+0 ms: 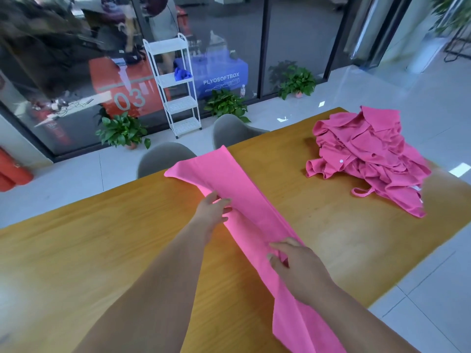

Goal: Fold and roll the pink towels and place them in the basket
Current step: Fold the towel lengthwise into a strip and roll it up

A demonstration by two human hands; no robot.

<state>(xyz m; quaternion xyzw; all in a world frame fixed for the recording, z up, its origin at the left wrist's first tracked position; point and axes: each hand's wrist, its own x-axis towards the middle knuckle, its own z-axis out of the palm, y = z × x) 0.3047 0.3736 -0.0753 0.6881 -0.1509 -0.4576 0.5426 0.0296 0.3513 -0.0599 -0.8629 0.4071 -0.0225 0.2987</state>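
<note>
Pink towel (251,197) lies as a long folded strip, eleven to five o'clock; left hand (212,212) presses it flat-fingered, right hand (302,271) pinches it.

A bright pink towel (244,200) lies on the wooden table (102,250), folded lengthwise into a long narrow strip. It runs from the table's far edge, where its end spreads wider, toward the near right and out of view. The left hand (214,210) rests its fingers on the strip's left edge and the right hand (298,266) pinches it nearer. Well apart, at the far right, a heap of pink towels (369,154) lies crumpled, with a fabric loop trailing from its near side.
</note>
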